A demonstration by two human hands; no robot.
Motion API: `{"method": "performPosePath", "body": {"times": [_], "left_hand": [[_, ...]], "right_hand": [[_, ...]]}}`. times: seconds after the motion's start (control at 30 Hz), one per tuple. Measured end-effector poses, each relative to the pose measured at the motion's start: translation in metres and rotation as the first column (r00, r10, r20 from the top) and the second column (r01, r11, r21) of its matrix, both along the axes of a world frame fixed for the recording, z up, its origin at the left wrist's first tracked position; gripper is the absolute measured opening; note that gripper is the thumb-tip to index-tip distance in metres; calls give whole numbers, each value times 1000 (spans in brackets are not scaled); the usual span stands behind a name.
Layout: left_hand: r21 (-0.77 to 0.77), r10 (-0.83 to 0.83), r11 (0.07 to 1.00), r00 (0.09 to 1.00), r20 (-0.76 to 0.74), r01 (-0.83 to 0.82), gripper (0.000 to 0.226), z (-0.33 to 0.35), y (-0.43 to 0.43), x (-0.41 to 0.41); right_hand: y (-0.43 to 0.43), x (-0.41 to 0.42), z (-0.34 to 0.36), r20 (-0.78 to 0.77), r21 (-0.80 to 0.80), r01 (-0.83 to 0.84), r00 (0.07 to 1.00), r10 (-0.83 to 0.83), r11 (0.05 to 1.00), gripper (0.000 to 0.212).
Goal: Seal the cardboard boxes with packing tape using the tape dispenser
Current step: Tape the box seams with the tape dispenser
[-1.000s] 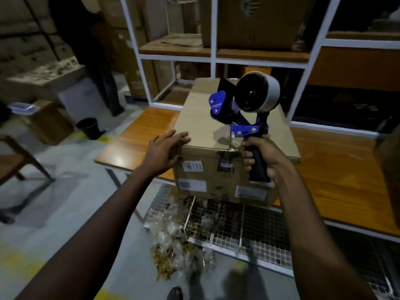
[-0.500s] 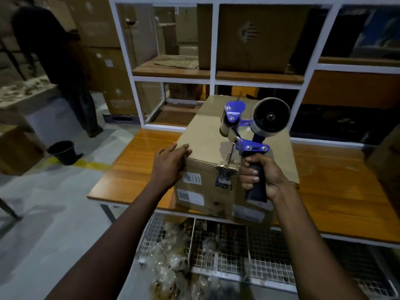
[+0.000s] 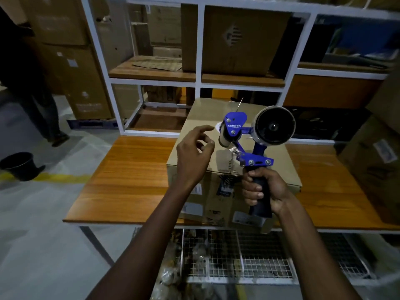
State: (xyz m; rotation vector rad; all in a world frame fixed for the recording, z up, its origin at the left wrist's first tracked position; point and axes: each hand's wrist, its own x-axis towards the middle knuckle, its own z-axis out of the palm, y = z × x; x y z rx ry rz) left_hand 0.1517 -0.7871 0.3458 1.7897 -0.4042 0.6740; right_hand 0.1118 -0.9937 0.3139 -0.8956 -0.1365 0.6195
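Observation:
A closed cardboard box with labels on its front stands on the wooden table. My right hand grips the black handle of a blue tape dispenser and holds it upright above the box's near edge. Its tape roll sits at the upper right. My left hand hovers above the box's left part, fingers loosely spread and reaching toward the dispenser's front roller, holding nothing.
A white-framed shelf with more cardboard boxes stands behind the table. Another box lies at the table's right end. A wire rack with bags sits under the table. A person and a black bucket are on the left floor.
My left hand has lifted off the box's front left corner and moved up toward the dispenser's roller. The dispenser stays in my right hand, shown more side-on.

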Motion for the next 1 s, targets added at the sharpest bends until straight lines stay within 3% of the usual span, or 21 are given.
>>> {"method": "performPosePath", "body": {"times": [0.13, 0.33, 0.5, 0.67, 0.8, 0.9, 1.0], "left_hand": [[60, -69, 996, 997, 46, 66, 37, -6, -8, 3], [-263, -150, 958, 981, -125, 113, 15, -23, -5, -11], [-330, -209, 932, 967, -143, 153, 11, -17, -1, -15], [-568, -474, 763, 865, -167, 309, 12, -4, 2, -19], [-753, -560, 617, 799, -219, 226, 22, 5, 5, -21], [-719, -526, 681, 776, -348, 139, 21, 11, 7, -17], [-603, -539, 775, 694, -477, 187, 24, 16, 13, -13]], "right_hand": [[-4, -4, 1, -11, -48, 60, 998, -60, 997, 28], [-8, -6, 6, 7, -81, 91, 996, -91, 993, 30], [-7, -6, 11, 16, -121, 88, 996, -86, 989, 32], [-1, -6, 15, 28, -145, 90, 996, -87, 985, 32], [-1, -7, 18, 59, -176, 99, 994, -90, 979, 33], [-2, -8, 19, 78, -219, 100, 993, -85, 971, 34], [-2, -9, 21, 101, -285, 120, 990, -95, 951, 36]]}}
